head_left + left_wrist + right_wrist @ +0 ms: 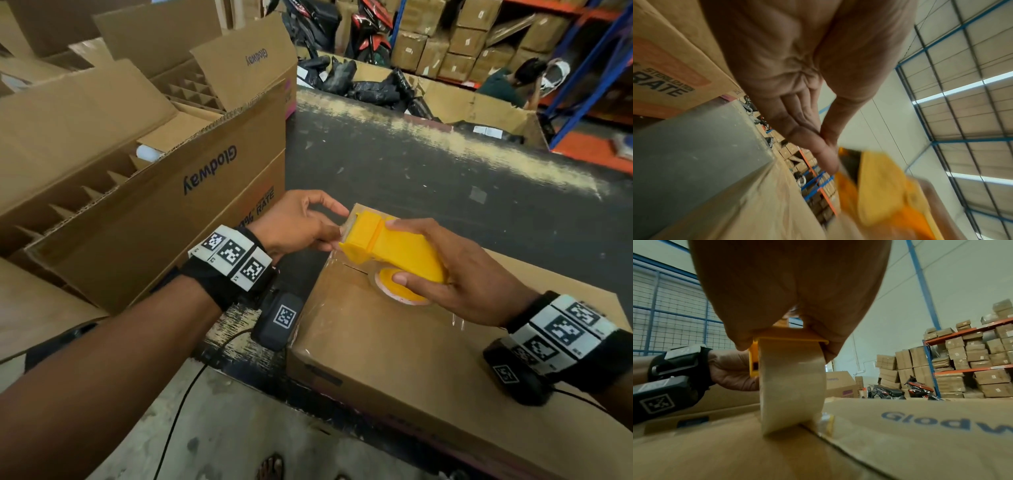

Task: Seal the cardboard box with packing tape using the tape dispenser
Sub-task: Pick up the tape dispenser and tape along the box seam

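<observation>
gripping tape dispenser, right hand

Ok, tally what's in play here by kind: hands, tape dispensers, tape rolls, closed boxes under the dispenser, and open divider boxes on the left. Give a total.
Hands: 2, left hand and right hand
Tape dispenser: 1
Tape roll: 1
Closed box: 1
Open divider boxes: 2, near box and far box
Total: 7

Bare forearms, black wrist straps with white square-code tags
</observation>
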{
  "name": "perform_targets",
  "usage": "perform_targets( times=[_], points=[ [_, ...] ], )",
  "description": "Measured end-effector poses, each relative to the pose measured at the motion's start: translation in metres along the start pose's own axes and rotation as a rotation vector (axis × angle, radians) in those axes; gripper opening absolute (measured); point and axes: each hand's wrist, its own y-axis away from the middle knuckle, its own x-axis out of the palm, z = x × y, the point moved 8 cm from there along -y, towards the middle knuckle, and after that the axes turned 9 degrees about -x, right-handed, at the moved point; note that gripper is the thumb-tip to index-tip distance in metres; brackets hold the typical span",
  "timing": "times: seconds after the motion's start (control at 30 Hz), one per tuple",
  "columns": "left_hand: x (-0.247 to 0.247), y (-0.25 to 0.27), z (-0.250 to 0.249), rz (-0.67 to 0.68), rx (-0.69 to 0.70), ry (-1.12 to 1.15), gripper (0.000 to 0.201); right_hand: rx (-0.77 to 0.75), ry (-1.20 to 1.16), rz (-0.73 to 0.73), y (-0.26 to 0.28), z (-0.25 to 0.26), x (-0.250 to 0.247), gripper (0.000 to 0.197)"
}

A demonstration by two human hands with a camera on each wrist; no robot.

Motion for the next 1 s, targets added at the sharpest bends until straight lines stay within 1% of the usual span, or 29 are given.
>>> perform_targets(
  times=[0.13, 0.2, 0.3, 0.43, 0.53, 0.6, 0.63, 0.67, 0.77, 0.8, 0.83, 0.87, 0.9, 0.93, 1.0],
  points=[
    [-0.041, -0.005, 0.015, -0.108, -0.056, 0.064, 0.036, 0.055, 0.064, 0.075, 0.010, -0.012, -0.018, 0.064],
    [-0.051, -0.005, 0.034, -0.097, -0.116, 0.101, 0.037, 0.069, 0.093, 0.149, 0.013, -0.014, -0.019, 0.065],
    [-0.048, -0.010, 0.060, -0.042, -0.162, 0.127, 0.040, 0.051, 0.136, 0.222, 0.006, -0.011, -0.013, 0.063],
    [-0.044, -0.019, 0.082, -0.034, -0.191, 0.183, 0.035, 0.051, 0.139, 0.247, 0.000, -0.012, -0.011, 0.060],
    [-0.027, -0.025, 0.099, 0.017, -0.246, 0.141, 0.033, 0.053, 0.140, 0.252, 0.000, -0.010, -0.011, 0.061],
    [-0.016, -0.031, 0.105, 0.044, -0.253, 0.061, 0.029, 0.057, 0.144, 0.255, 0.000, -0.009, -0.011, 0.062],
    [-0.013, -0.034, 0.103, 0.035, -0.225, -0.005, 0.030, 0.061, 0.145, 0.258, 0.001, -0.009, -0.010, 0.062],
    [-0.014, -0.037, 0.100, 0.006, -0.181, -0.124, 0.033, 0.065, 0.147, 0.260, 0.001, -0.010, -0.010, 0.062],
    [-0.024, -0.037, 0.098, -0.136, -0.087, -0.749, 0.049, 0.078, 0.149, 0.265, 0.001, -0.013, -0.010, 0.062],
    [-0.027, -0.035, 0.100, -0.157, -0.038, -0.805, 0.049, 0.081, 0.147, 0.265, 0.002, -0.014, -0.010, 0.062],
    [-0.026, -0.031, 0.097, -0.148, 0.054, -0.732, 0.043, 0.080, 0.144, 0.263, 0.002, -0.014, -0.010, 0.063],
    [-0.024, -0.025, 0.090, -0.127, 0.184, -0.600, 0.036, 0.079, 0.143, 0.257, 0.003, -0.014, -0.010, 0.063],
    [-0.022, -0.017, 0.081, -0.105, 0.302, -0.460, 0.033, 0.078, 0.145, 0.252, 0.004, -0.013, -0.010, 0.064],
    [-0.019, -0.010, 0.070, -0.077, 0.383, -0.377, 0.036, 0.077, 0.146, 0.249, 0.003, -0.014, -0.010, 0.064],
    [-0.004, -0.001, 0.054, 0.015, 0.485, -0.394, 0.046, 0.091, 0.136, 0.242, 0.004, -0.015, -0.010, 0.064]
  ],
)
